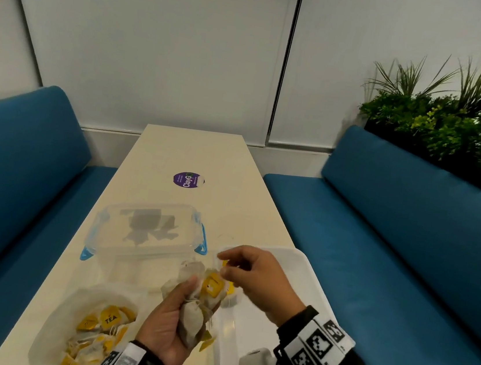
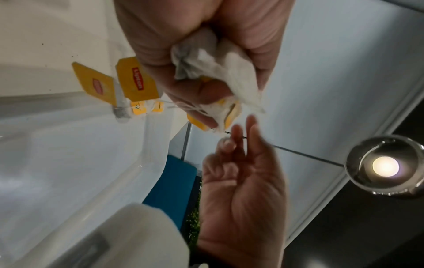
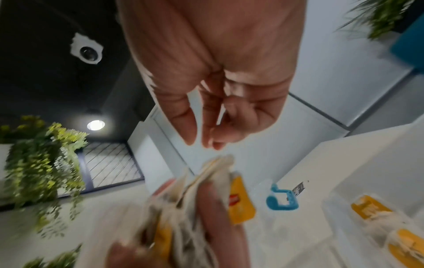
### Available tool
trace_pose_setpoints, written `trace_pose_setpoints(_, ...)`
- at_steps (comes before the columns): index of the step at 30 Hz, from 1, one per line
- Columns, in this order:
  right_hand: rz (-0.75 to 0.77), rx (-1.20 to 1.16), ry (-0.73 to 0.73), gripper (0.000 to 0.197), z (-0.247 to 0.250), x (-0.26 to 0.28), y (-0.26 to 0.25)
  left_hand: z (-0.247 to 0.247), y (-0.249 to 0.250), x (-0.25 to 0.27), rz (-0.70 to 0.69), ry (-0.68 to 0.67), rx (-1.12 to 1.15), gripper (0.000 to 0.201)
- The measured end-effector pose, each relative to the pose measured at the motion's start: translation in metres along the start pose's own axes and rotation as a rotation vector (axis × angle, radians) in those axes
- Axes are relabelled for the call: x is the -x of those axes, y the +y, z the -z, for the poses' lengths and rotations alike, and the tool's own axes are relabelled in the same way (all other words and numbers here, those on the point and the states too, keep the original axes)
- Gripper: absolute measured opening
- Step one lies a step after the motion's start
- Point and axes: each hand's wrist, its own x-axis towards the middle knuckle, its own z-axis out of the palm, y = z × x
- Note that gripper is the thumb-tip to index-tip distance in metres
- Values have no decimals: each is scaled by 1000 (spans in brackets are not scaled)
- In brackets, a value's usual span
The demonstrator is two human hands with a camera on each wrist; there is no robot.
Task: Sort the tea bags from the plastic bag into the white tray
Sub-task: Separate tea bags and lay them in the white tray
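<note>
A bunch of tea bags (image 1: 198,304) with yellow tags sat in the left hand (image 1: 168,329), whose fingers were curled round the bundle, held above the near part of the table (image 1: 194,152) between the plastic bag and the white tray. In the left wrist view the bunch (image 2: 214,72) showed crumpled in the palm, with tags dangling on strings beside the left hand (image 2: 206,45).

The right hand (image 1: 254,278) hovered just beyond the bunch over the tray's left edge, its thumb and fingers drawn close together; whether they pinched a string or tag could not be told, as the right wrist view was blurred around the right hand (image 3: 215,72).

The plastic bag (image 1: 87,330) lay open at the near left, more tea bags heaped inside. The white tray (image 1: 306,278) stood at the near right with a couple of tagged bags lying in it.

Farther along the table stood a clear container (image 1: 148,231) with blue clips, and beyond it a round purple sticker (image 1: 188,179). Blue benches (image 1: 393,231) flanked the table, with green plants (image 1: 459,118) at the far right.
</note>
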Motion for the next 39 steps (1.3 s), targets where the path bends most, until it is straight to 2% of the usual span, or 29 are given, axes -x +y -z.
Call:
trace_pose_setpoints(1, -31, 24, 26, 19, 4, -1, 1, 2, 1, -1, 12, -3, 9, 44)
trace_pose_setpoints(3, -126, 78, -34, 25, 8, 0, 3, 4, 2, -2, 26, 13, 2, 43)
trace_pose_setpoints(6, -169, 51, -139, 16, 2, 0, 6, 4, 1, -4, 39, 14, 16, 41)
trace_pose_setpoints(10, -117, -57, -13, 8, -3, -2, 7, 6, -2, -7, 51, 46, 8, 30)
trace_pose_setpoints(12, -79, -60, 22, 11, -4, -3, 8, 7, -3, -7, 46, 58, -16, 35)
trace_pose_setpoints(16, -23, -113, 80, 7, 0, -5, 6, 3, -1, -2, 46, 72, 48, 56)
trace_pose_setpoints(18, -5, -105, 94, 12, 6, -7, 4, 4, -2, -3, 27, 98, 79, 47)
trace_pose_setpoints(22, -11, -5, -35, 11, 12, -11, -2, 7, 0, -8, 22, 125, 31, 29)
trace_pose_setpoints(24, -38, 22, -100, 16, 12, -13, -3, 7, 0, -10, 28, 139, -7, 26)
trace_pose_setpoints(29, -104, -119, -240, 19, 15, -16, -7, 10, -2, -13, -6, 78, 24, 19)
trace_pose_setpoints(31, -153, -135, -279, 17, 10, -17, -7, 10, -4, -13, -32, 42, 25, 24)
trace_pose_setpoints(35, -197, 114, -187, 19, -4, -25, 3, 7, -7, -14, 13, -28, 22, 49)
trace_pose_setpoints(36, -196, 139, -158, 19, -6, -26, 5, 7, -6, -14, 6, -48, 25, 58)
trace_pose_setpoints(38, -181, 134, -134, 17, -8, -27, 8, 10, -5, -17, -13, -67, 25, 91)
trace_pose_setpoints(39, -173, 105, -136, 12, -9, -27, 9, 12, -4, -18, -19, -77, 41, 99)
